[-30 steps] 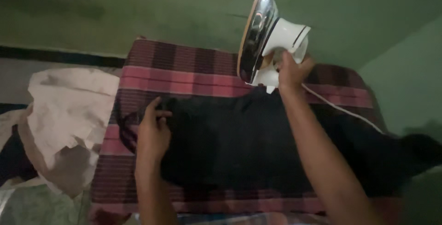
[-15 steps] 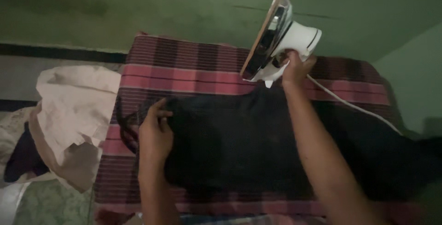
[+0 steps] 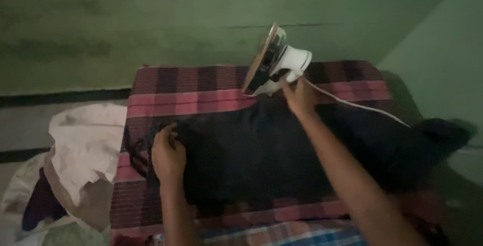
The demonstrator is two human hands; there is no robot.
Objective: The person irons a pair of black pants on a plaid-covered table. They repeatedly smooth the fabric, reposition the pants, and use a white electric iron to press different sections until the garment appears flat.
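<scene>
A black garment (image 3: 282, 155) lies spread over a red and maroon plaid cloth (image 3: 191, 92). My left hand (image 3: 168, 153) rests on the garment's left end, fingers curled into the fabric. At the far edge a white electric iron (image 3: 274, 62) stands tilted on its heel, soleplate facing left. My right hand (image 3: 299, 95) touches the iron's base just below its handle; whether the fingers grip it I cannot tell. A white cord (image 3: 357, 105) trails from the iron to the right across the cloth.
A pile of pale crumpled clothes (image 3: 83, 150) sits on the floor to the left, with a dark piece (image 3: 40, 203) under it. A green wall (image 3: 201, 19) rises right behind the plaid cloth. A blue striped cloth (image 3: 302, 233) shows at the near edge.
The iron has been lowered onto its heel at the far edge of the cloth. My right hand has slid down from the handle to its base. My left hand stays put.
</scene>
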